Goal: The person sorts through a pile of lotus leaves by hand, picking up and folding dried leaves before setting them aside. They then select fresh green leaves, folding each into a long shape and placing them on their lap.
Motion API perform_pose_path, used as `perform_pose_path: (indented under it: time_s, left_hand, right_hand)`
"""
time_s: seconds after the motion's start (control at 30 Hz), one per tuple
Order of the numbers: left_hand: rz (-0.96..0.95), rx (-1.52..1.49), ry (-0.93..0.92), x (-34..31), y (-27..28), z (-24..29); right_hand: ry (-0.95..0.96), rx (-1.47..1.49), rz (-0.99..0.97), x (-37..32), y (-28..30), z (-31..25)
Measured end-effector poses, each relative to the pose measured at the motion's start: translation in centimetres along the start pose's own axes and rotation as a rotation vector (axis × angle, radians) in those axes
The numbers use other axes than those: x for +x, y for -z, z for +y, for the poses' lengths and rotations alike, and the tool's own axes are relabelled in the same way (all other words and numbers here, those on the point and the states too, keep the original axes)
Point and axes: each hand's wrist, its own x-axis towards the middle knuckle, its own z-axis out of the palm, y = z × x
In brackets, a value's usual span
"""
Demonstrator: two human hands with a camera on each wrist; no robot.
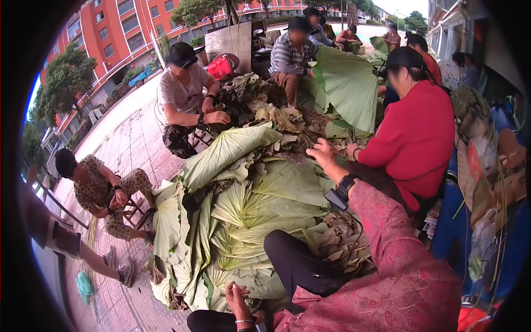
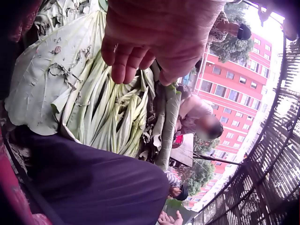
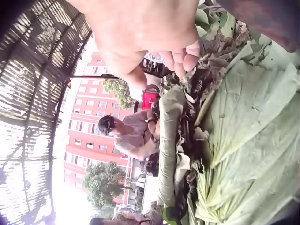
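A big pile of pale green lotus-like leaves point(image 1: 260, 205) lies in front of me, its ribbed leaves stacked and overlapping. Over the pile's right side, my right hand point(image 1: 323, 155) is raised with bent, relaxed fingers and holds nothing. Low at the pile's near edge, my left hand point(image 1: 238, 301) hangs loosely curled. Nothing shows between its fingers point(image 2: 121, 65) in the left wrist view. A rolled or folded leaf point(image 3: 168, 145) lies along the far edge of the pile. Drier brown leaves point(image 1: 345, 240) sit beside my knee.
A person in a red top point(image 1: 412, 141) sits close on my right, near a large upright leaf point(image 1: 348, 83). Across the pile sits a person in a light shirt point(image 1: 185, 91); another in patterned clothes point(image 1: 99, 185) sits at left. A red bag point(image 1: 221, 67) stands behind.
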Motion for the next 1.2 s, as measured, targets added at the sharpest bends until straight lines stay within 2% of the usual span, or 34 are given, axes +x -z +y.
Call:
perform_pose_path:
  time_s: [0.03,0.13,0.27,0.37,0.5,0.63,0.7,0.97,1.13,1.2]
  left_hand:
    - [-0.010,-0.001,0.009,-0.2,-0.2,0.2]
    - [-0.036,0.013,0.021,-0.4,-0.6,0.5]
    - [-0.048,0.010,0.037,-0.3,-0.6,0.2]
    - [-0.045,0.057,0.041,0.0,-0.7,-0.3]
    - [-0.096,0.091,0.066,0.8,-1.1,-0.3]
    - [-0.082,0.051,0.050,2.9,-1.3,0.2]
    - [-0.070,0.062,0.019,4.5,-0.9,0.5]
    - [0.022,0.198,-0.033,13.0,0.7,0.8]
    - [-0.092,0.168,-0.002,15.5,-2.5,-1.4]
    - [-0.161,0.158,0.024,15.1,-4.3,-2.7]
  right_hand:
    - [-0.066,0.036,-0.148,-2.7,-0.4,1.7]
    - [-0.206,0.082,-0.309,-10.9,-1.7,2.7]
    - [-0.296,0.114,-0.532,-15.7,-3.2,4.0]
    - [-0.134,0.120,-0.646,-17.6,-5.3,3.3]
    - [0.101,-0.059,-0.778,-20.6,-7.7,-1.7]
    - [0.350,-0.145,-0.787,-23.5,-10.1,-2.5]
    - [0.630,-0.259,-0.717,-24.0,-10.5,-2.3]
    - [0.542,-0.258,-0.731,-24.0,-10.5,-2.8]
    - [0.360,-0.206,-0.793,-22.9,-11.0,-2.7]
    - [0.403,-0.354,-0.776,-20.3,-12.2,-1.5]
